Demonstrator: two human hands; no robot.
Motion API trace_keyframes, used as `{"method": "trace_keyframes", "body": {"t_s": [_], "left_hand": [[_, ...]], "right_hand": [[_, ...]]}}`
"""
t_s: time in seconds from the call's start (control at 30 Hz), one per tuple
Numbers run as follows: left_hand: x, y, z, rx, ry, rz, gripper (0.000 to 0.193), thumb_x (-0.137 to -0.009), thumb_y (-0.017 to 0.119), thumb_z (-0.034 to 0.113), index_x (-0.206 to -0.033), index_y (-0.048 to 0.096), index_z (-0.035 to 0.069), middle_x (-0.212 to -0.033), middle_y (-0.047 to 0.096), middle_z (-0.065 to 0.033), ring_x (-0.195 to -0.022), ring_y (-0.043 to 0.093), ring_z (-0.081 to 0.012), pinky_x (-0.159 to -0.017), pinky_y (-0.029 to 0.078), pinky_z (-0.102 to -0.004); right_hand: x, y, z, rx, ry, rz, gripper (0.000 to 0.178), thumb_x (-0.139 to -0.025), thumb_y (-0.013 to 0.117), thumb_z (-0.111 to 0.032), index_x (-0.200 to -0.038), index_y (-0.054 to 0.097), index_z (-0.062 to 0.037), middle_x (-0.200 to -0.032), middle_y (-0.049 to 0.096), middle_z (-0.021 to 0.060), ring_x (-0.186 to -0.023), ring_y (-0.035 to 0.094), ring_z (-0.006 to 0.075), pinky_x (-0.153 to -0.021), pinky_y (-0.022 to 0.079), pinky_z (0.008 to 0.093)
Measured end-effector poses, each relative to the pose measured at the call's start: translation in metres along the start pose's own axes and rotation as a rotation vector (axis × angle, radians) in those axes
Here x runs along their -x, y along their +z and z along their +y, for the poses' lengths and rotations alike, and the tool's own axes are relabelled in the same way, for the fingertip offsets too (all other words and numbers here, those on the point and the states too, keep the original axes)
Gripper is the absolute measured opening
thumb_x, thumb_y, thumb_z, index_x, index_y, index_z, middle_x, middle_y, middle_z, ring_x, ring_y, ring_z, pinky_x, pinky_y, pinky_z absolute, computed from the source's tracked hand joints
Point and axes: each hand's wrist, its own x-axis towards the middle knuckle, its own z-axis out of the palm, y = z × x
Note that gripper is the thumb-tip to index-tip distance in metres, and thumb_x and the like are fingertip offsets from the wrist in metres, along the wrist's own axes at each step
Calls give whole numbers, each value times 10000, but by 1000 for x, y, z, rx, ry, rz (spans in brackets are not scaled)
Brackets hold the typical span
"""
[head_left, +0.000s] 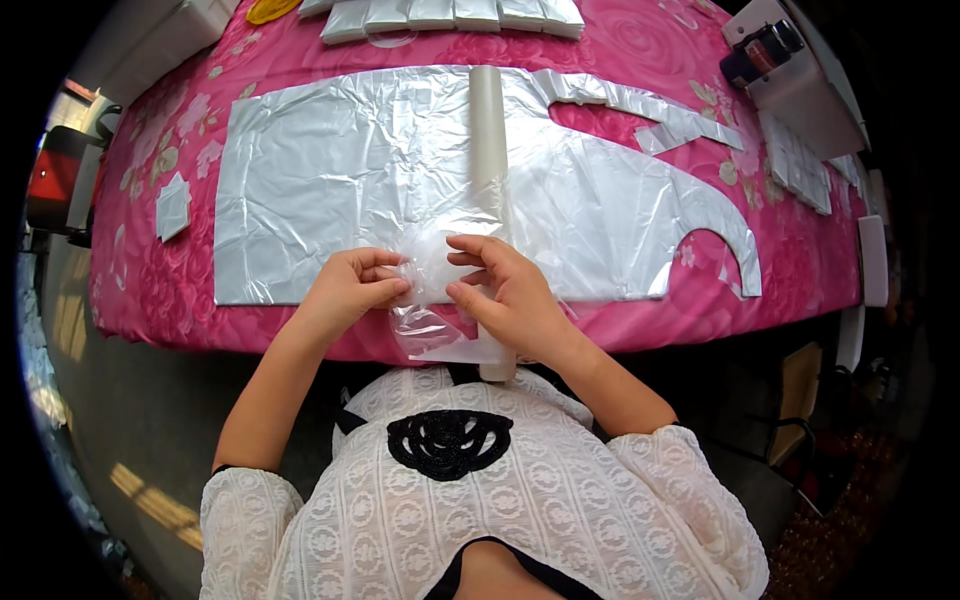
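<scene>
A crumpled clear plastic bag (pixel 432 268) is bunched between my hands at the table's near edge. My left hand (pixel 357 282) pinches its left side between thumb and curled fingers. My right hand (pixel 508 290) is at the bag's right side, thumb and fingers apart, the fingertips by the film. Under both hands lies a large silvery-white plastic apron (pixel 310 180), spread flat with its strap ends to the right. A long pale tube or roll (pixel 487 130) lies across the apron, running towards me; its near end sticks out past the table edge below my right hand.
The table has a pink flowered cloth (pixel 150 290). Stacks of folded white plastic packets (pixel 440 15) line the far edge, with more packets (pixel 797 165) at the right. A small folded packet (pixel 173 207) lies left. A dark cylindrical container (pixel 762 53) and white box (pixel 815 90) are far right.
</scene>
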Motion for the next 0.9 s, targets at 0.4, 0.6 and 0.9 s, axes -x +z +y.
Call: {"method": "trace_keyframes", "body": {"t_s": [0.4, 0.6, 0.9], "left_hand": [[-20, 29, -8, 320, 199, -162, 317, -724, 725, 142, -930, 510, 35, -641, 504, 42, -563, 482, -35, -508, 394, -161], [-14, 28, 6, 273, 119, -192, 275, -774, 683, 214, -927, 542, 35, -654, 508, 38, -595, 485, -33, -551, 413, -171], [-5, 44, 14, 96, 175, -73, 164, -802, 648, 169, -792, 595, 15, -703, 575, -22, -615, 539, -74, -588, 465, -208]], "right_hand": [[0, 8, -2, -210, 117, 50, 128, -768, 636, -78, -858, 606, 8, -733, 611, 50, -623, 551, 90, -553, 451, 223], [7, -40, 5, -515, 139, 120, 84, -784, 639, -50, -842, 617, 6, -792, 611, 32, -708, 557, 67, -651, 466, 206], [4, -16, 0, -379, 139, 115, 81, -785, 640, -63, -828, 626, 4, -758, 610, 23, -689, 544, 55, -622, 446, 190]]}}
